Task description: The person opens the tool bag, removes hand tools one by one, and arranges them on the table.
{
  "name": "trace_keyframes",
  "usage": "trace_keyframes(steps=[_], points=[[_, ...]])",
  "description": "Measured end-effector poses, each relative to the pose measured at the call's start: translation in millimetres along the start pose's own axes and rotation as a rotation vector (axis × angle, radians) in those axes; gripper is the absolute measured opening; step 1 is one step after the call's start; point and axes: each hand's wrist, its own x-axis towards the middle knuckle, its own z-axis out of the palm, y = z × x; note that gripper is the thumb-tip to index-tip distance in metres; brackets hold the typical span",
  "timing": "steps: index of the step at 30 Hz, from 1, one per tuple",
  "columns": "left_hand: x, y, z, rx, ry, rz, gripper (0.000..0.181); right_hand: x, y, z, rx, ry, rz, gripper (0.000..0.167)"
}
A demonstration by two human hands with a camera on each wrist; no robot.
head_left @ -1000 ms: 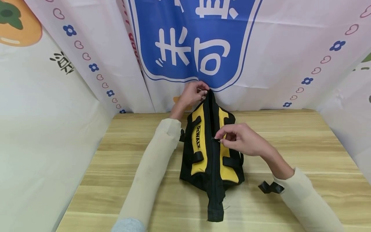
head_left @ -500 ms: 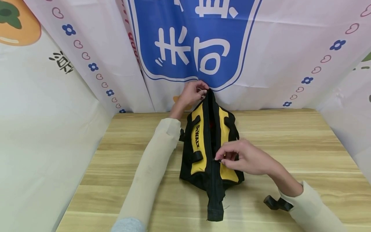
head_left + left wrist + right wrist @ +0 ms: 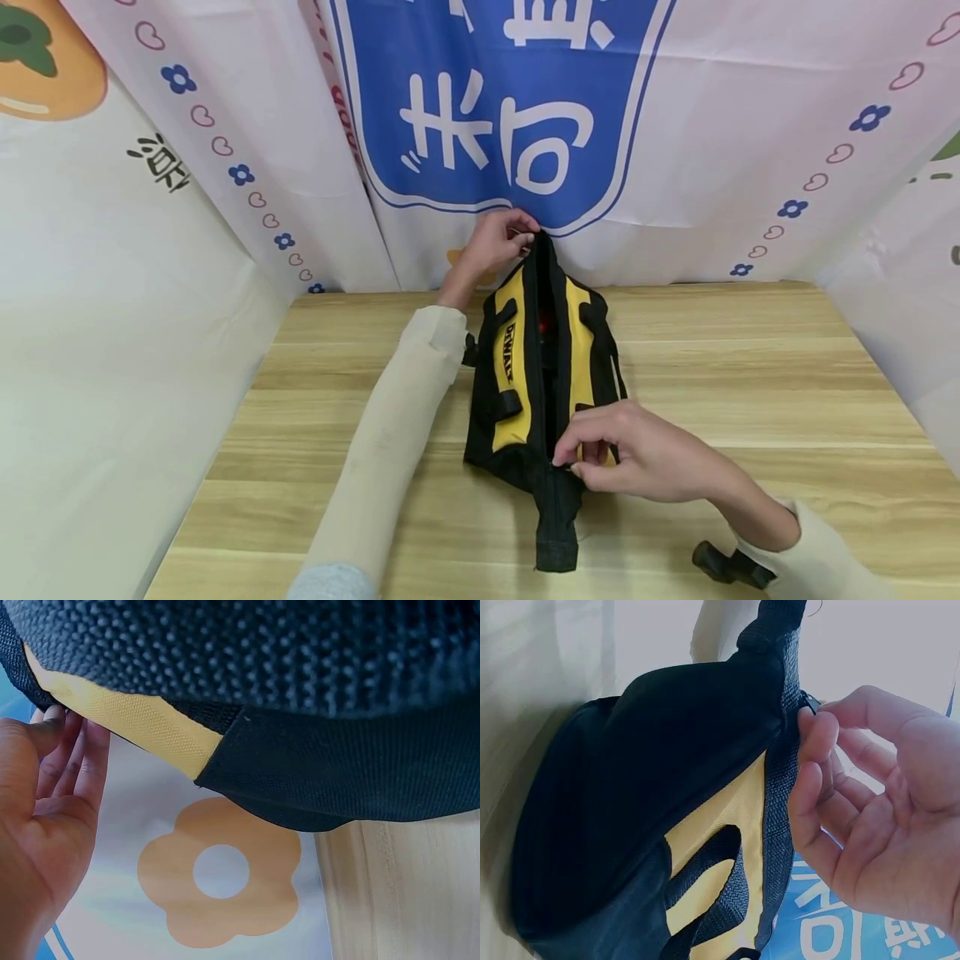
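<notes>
A black and yellow DeWALT tool bag [image 3: 517, 427] lies lengthwise on the table, its top zipper undone along most of its length. At the far end, my left hand [image 3: 497, 242] pinches the tip of the zipper strip; the left wrist view shows its thumb and fingers on the bag's edge. My right hand [image 3: 637, 454] is at the near end. Between its thumb and forefinger it pinches the small dark zipper pull [image 3: 809, 703], clearest in the right wrist view. Through the gap shows something red [image 3: 545, 322], its kind unclear. The rest of the inside is dark.
The wood-grain table [image 3: 337, 433] meets a printed cloth backdrop [image 3: 697, 150] right behind the bag's far end. White cloth walls [image 3: 112, 350] stand on both sides. A stiff black zipper tail [image 3: 557, 533] sticks out toward me.
My right hand has drawn the zipper pull toward me, from mid-bag to the near end. The gap has lengthened and the red thing has come into sight. My left hand has stayed put.
</notes>
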Motion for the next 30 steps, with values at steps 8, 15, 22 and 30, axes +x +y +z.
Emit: trace_keyframes(steps=[8,15,22,30], points=[[-0.4,-2.3,0.4,-0.016,-0.011,0.017,0.014,-0.8,-1,3,0.002,0.003,0.021,0.028],[-8.4,-1.6,-4.6,-0.047,-0.044,0.031,0.022,-0.2,3,-4,0.004,0.014,0.001,0.021],[-31.4,6.4,-14.9,0.025,-0.020,0.098,0.025,2.1,14,-14,0.013,0.053,0.046,0.020],[-68.6,24.3,-14.6,0.074,-0.013,0.125,0.036,6.4,23,-27,-0.049,0.144,0.137,0.025]])
